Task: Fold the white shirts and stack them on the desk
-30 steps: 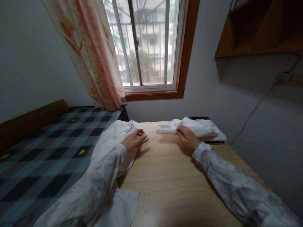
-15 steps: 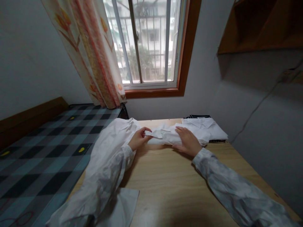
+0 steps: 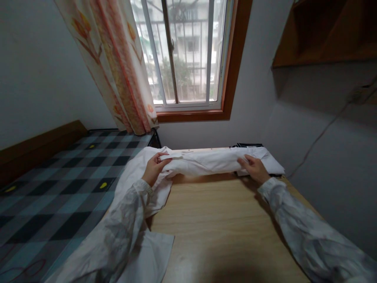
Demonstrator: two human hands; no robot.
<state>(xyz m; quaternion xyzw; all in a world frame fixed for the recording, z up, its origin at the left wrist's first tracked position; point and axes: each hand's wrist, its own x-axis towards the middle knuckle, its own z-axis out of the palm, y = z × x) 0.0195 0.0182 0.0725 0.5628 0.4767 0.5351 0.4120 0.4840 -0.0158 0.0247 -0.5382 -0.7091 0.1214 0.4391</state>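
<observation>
A white garment (image 3: 203,162) of thin cloth lies stretched sideways along the far edge of the wooden table. My left hand (image 3: 154,167) pinches a narrow, flat white edge of it at the left end. At the other end, my right hand (image 3: 255,167) grips the cloth between thumb and fingers. Loose, rumpled folds of the garment spread below and beyond my left hand, over the table's left side. What kind of garment it is cannot be made out.
Folded white cloth (image 3: 269,159) lies at the far right over a dark item (image 3: 249,145). Another white cloth piece (image 3: 156,251) is by my left forearm. A bed with a checked cover (image 3: 73,188) adjoins the table (image 3: 212,220) on the left. A shelf (image 3: 324,35) juts from the right wall.
My hands have moved apart, left hand leftward and right hand rightward. The crumpled cloth between them is now drawn out into a long, smoother strip. My right hand has closed on it.
</observation>
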